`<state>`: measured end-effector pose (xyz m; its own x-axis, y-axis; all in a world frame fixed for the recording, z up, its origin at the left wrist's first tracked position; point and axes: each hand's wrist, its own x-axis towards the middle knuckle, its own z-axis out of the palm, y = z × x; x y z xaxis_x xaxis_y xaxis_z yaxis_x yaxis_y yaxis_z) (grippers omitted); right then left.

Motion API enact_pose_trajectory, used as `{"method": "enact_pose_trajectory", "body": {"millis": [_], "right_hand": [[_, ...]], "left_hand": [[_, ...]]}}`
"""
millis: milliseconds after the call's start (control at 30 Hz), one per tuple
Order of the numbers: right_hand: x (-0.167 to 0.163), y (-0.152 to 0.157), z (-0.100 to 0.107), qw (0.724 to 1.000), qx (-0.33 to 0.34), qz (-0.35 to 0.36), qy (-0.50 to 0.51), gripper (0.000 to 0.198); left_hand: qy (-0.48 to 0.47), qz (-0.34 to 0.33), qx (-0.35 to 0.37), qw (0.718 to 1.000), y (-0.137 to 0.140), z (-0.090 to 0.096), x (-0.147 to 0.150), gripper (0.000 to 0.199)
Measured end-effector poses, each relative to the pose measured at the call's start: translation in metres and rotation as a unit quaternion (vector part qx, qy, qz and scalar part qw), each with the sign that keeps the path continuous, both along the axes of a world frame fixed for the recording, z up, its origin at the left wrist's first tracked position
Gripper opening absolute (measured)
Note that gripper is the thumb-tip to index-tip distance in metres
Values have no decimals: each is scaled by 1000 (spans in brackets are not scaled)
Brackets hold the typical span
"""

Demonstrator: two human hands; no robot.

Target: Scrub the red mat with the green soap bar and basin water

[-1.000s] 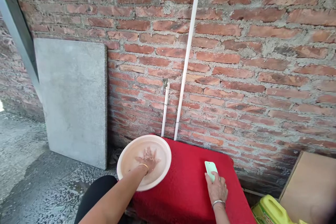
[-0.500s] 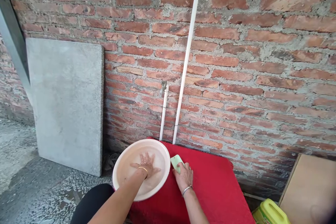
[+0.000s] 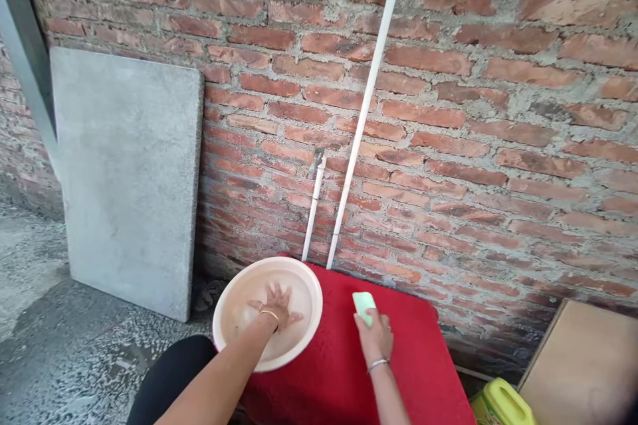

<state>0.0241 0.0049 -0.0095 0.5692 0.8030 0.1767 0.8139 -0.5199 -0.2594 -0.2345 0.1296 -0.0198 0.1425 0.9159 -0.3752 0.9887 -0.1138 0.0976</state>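
Note:
My left hand (image 3: 279, 311) is spread with fingers apart in the water of a pale pink wash basin (image 3: 316, 319); the palm faces down and a thin bracelet circles the wrist. The basin stands at the left end of a red-covered table (image 3: 413, 358). To its right, my right hand (image 3: 377, 337) grips a pale green flat block with rounded corners (image 3: 364, 304) over the red cover. The frame does not show for sure what the block is. Its lower end is hidden by my fingers.
A brick wall (image 3: 438, 119) rises behind the table, with white pipes (image 3: 359, 123) along it. A grey slab (image 3: 127, 179) leans at left over wet ground. At right stand a yellow-green jug (image 3: 506, 402) and a cardboard box (image 3: 583, 365).
My right hand has moved to the right, away from the basin, with the pale green block in it. My left hand stays spread in the water. The view has shifted slightly.

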Motion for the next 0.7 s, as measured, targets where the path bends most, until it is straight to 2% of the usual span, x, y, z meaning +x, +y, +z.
{"method": "enact_pose_trajectory", "body": {"millis": [100,167,233,300,433,500,600,700], "right_hand": [[-57,27,-5,995,11,94,10,26],[-70,34,-7,992,12,123,14,24],[-59,29,-8,993,6,118,15,24],[-26,14,-8,997,-7,80,15,27],[56,-29,1,998,-31,-46,11,41],[83,-45,7,994,-33,-101,10,48],[85,-44,12,992,-26,-120,9,51],[40,-14,7,999,-12,-52,10,44]], "left_hand": [[0,18,1,1000,2,-2,0,92],[2,21,2,1000,3,-3,0,94],[8,15,7,1000,3,-4,0,95],[18,7,11,1000,2,-5,0,94],[8,7,18,1000,1,-8,2,92],[-2,16,23,1000,1,-8,3,92],[-4,16,16,1000,-2,-2,4,93],[9,0,3,1000,-5,8,3,90]]}}
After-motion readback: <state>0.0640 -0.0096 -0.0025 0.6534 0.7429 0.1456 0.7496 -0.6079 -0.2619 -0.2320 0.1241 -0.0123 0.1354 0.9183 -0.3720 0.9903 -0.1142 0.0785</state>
